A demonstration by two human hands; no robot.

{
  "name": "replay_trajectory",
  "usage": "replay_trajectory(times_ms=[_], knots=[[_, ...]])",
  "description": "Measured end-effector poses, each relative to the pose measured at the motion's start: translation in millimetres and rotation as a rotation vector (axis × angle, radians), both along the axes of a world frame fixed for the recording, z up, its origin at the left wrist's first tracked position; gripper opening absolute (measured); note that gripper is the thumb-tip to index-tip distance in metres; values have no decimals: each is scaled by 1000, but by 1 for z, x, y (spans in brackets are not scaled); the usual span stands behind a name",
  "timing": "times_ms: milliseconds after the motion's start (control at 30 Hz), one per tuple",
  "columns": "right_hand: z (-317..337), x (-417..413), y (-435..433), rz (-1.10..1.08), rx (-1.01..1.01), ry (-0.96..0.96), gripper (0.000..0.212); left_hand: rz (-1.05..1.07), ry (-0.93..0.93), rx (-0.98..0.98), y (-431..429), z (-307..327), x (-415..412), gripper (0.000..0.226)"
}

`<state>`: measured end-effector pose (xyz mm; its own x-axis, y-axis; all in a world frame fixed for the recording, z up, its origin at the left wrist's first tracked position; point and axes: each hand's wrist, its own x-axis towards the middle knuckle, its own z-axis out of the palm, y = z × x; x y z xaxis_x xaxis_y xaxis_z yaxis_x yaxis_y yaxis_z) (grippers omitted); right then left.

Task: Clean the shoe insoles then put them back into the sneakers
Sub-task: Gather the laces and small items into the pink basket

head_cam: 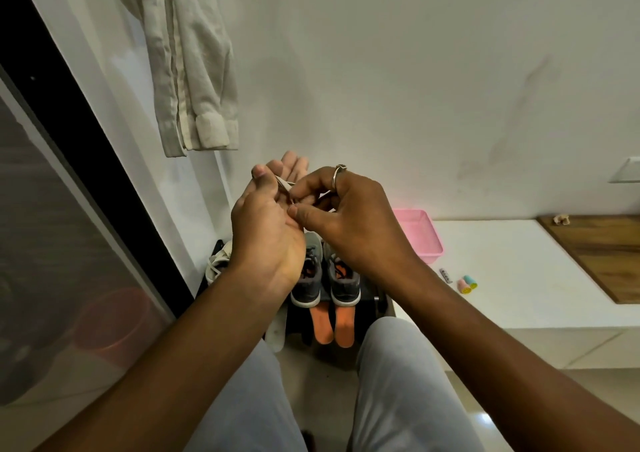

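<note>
Two grey sneakers, the left one (pixel 309 278) and the right one (pixel 343 280), stand side by side on a low black rack (pixel 379 301), toes toward the wall. Two orange insoles (pixel 322 325) (pixel 344 328) lie just in front of their heels. Above the sneakers my left hand (pixel 263 230) is palm up, its thumb pressing a thin pale strip (pixel 285 185) against the fingers. My right hand (pixel 353 223), with a ring on it, pinches the same strip from the right. I cannot tell what the strip is.
A white sneaker (pixel 216 261) and a white insole (pixel 275 330) lie left of the grey pair. A pink basket (pixel 424 237), small coloured rolls (pixel 467 283) and a wooden board (pixel 602 254) are on the white ledge (pixel 519 278). A pale shirt (pixel 190 71) hangs above; a glass door (pixel 52 244) stands left.
</note>
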<state>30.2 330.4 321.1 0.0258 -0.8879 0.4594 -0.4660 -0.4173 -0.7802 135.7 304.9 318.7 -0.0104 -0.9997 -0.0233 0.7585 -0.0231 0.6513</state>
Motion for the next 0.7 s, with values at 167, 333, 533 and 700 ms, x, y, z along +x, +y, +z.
replay_trajectory(times_ms=[167, 333, 533, 700], knots=[[0, -1, -3, -55, -33, -23, 33, 4, -33, 5, 4, 2, -3, 25], [-11, 6, -5, -245, -240, 243, 20, -41, -18, 50, 19, -2, -17, 26], [-11, 12, 0, -340, -275, 380, 31, -44, -115, 48, 24, 1, -19, 23], [-5, -4, -3, -89, -68, 90, 25, -26, -18, 56, 15, 6, -9, 24]])
